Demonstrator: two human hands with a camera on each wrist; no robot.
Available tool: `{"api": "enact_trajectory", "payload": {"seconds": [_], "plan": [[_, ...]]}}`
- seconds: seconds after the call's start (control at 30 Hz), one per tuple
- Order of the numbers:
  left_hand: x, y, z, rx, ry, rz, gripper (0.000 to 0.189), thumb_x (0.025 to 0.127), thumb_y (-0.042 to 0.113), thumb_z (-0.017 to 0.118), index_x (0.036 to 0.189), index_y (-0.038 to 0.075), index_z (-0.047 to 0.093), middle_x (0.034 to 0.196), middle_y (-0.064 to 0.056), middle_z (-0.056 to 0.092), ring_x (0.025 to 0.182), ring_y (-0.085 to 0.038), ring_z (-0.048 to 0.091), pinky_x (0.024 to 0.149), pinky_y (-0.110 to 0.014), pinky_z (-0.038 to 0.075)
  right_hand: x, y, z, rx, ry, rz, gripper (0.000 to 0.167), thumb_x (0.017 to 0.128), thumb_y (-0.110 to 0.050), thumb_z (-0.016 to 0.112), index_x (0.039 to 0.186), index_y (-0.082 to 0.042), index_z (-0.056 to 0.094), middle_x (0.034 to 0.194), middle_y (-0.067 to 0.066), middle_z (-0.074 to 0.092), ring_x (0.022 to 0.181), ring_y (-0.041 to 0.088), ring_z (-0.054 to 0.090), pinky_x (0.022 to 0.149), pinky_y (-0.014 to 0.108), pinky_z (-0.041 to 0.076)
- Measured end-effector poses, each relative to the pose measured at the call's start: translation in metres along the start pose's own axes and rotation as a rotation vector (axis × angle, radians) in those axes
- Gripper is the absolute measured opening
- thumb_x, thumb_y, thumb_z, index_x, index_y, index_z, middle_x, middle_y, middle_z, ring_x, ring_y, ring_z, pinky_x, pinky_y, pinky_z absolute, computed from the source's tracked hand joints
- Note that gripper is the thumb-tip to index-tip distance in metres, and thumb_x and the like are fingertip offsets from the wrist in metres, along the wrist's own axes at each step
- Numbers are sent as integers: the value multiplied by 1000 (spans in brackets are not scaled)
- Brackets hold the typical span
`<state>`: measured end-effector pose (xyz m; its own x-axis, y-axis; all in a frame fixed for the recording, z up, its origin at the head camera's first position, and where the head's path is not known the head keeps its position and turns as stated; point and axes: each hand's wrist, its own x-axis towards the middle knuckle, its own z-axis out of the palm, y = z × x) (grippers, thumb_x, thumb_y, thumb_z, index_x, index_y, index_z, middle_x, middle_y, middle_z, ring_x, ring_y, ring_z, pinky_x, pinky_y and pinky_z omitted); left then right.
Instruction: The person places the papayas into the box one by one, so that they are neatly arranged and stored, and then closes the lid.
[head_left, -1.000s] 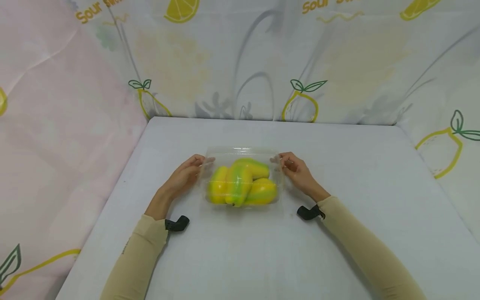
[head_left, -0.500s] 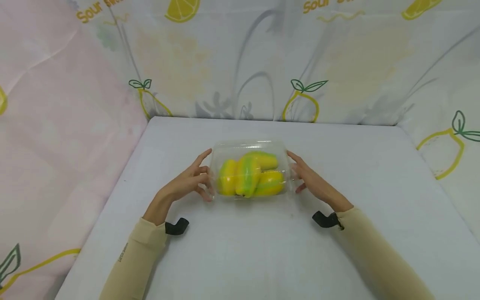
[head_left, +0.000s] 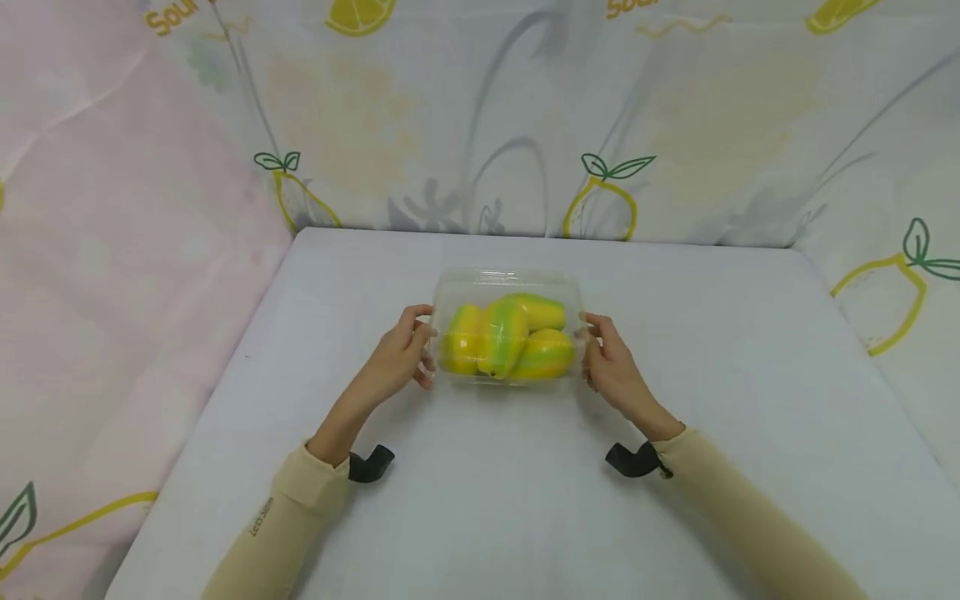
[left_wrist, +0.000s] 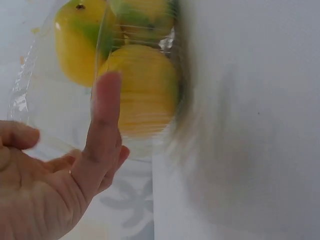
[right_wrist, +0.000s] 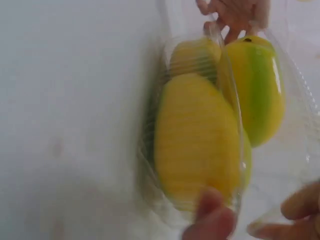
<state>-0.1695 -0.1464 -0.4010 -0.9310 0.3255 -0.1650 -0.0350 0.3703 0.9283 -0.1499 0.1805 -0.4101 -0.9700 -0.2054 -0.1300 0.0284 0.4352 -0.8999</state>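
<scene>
A clear plastic clamshell container (head_left: 508,279) sits on the white table. It holds several yellow-green mangoes (head_left: 504,337), one lying across the top of the others. My left hand (head_left: 390,358) is at the container's left end, fingers spread along its side. In the left wrist view one straight digit reaches up against the clear wall, and another bends near the lid. At the opposite end, my right hand (head_left: 617,362) rests its fingertips along the side. Up close in the right wrist view, a blurred thumb (right_wrist: 212,217) overlaps the wall low down, with other fingers apart from it.
The white table (head_left: 525,500) stretches around the container on all sides. A lemon-print cloth (head_left: 465,125) hangs behind the table's back edge, and a pinkish cloth (head_left: 112,250) borders its left side. Black wrist mounts (head_left: 371,464) sit by the tan sleeves.
The container with its mangoes has moved away from me and slightly right, both hands following at its ends. Half a second ago the fingers were spread wider; now they are drawn in closer.
</scene>
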Motion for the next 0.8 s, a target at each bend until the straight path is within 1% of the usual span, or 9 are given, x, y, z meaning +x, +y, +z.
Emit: {"api": "enact_trajectory", "payload": {"seconds": [0.1, 0.17, 0.27, 0.33, 0.4, 0.5, 0.6, 0.73, 0.8], "plan": [[-4, 4, -2, -51, -85, -37, 58, 103, 22, 29, 157, 14, 9, 142, -25, 35, 91, -35, 58, 63, -41, 60, -3, -2, 1, -60, -27, 48, 51, 108, -24, 25, 158, -21, 16, 116, 29, 55, 61, 26, 55, 50, 34, 49], [-6, 5, -2, -91, -126, -53, 67, 99, 19, 29, 158, 16, -1, 147, -25, 27, 96, -34, 53, 66, -42, 60, -5, -2, 0, -69, -75, 60, 53, 108, -27, 23, 159, -27, 8, 105, 28, 57, 58, 29, 56, 48, 39, 50], [-7, 4, 0, -80, -147, -38, 72, 96, 16, 28, 158, 17, -7, 146, -26, 23, 87, -29, 55, 73, -36, 58, -5, -1, 2, -77, -102, 2, 55, 108, -20, 22, 159, -23, 2, 78, 28, 59, 48, 29, 55, 44, 39, 48], [-7, 3, 1, -78, -149, -40, 74, 95, 14, 31, 158, 19, -7, 145, -24, 22, 80, -24, 55, 78, -33, 55, -5, 0, 6, -98, -81, -50, 56, 107, -12, 23, 159, -15, 2, 70, 25, 55, 42, 25, 51, 40, 37, 46], [-7, 1, 3, -77, -154, -53, 77, 94, 12, 34, 158, 23, -7, 144, -20, 20, 76, -22, 56, 83, -31, 51, -6, 1, 11, -131, -49, -82, 57, 106, -6, 23, 158, -10, 1, 69, 26, 50, 38, 21, 47, 38, 34, 43], [-8, -1, 4, -93, -159, -79, 81, 93, 10, 39, 157, 27, -7, 144, -16, 17, 77, -21, 54, 85, -32, 47, -8, 2, 14, -150, -11, -74, 57, 105, -5, 23, 158, -10, 3, 88, 25, 47, 40, 18, 46, 37, 31, 42], [-8, -3, 4, -89, -150, -61, 80, 93, 14, 40, 158, 27, -6, 145, -17, 18, 81, -22, 52, 82, -31, 48, -8, 1, 12, -150, -8, -37, 56, 106, -8, 23, 159, -13, 4, 95, 32, 48, 43, 19, 49, 40, 32, 45], [-5, -3, 1, -66, -144, -12, 74, 101, 32, 37, 157, 26, -9, 145, -21, 25, 92, -30, 50, 74, -31, 51, -6, 0, 3, -86, -32, -1, 55, 108, -20, 24, 159, -16, 3, 120, 33, 51, 59, 27, 60, 51, 35, 52], [-4, -3, -3, -57, -163, 3, 77, 102, 45, 37, 156, 25, -13, 143, -23, 28, 96, -33, 51, 73, -32, 53, -5, 0, -1, -26, -32, -5, 58, 108, -30, 23, 159, -17, -2, 137, 30, 43, 71, 32, 63, 56, 36, 54]]}}
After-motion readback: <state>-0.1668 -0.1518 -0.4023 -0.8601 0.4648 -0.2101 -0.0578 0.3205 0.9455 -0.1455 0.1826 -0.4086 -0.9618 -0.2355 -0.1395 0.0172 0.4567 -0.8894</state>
